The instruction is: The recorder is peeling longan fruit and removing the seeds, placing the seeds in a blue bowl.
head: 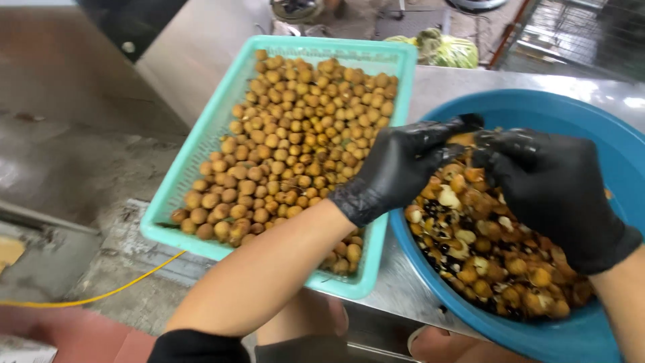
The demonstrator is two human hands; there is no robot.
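Two gloved hands, left hand (396, 168) and right hand (547, 188), pinch one fruit (463, 140) at twelve o'clock over the blue basin (605, 134), peeling it; shell must drop next.

packages: 0 in view | labels: 0 | signs: 0 | screens: 0

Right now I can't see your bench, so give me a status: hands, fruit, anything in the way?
Left hand and right hand, black-gloved, pinching one fruit together over blue basin of peels. Teal basket of whole fruit alongside. Nothing blocking.
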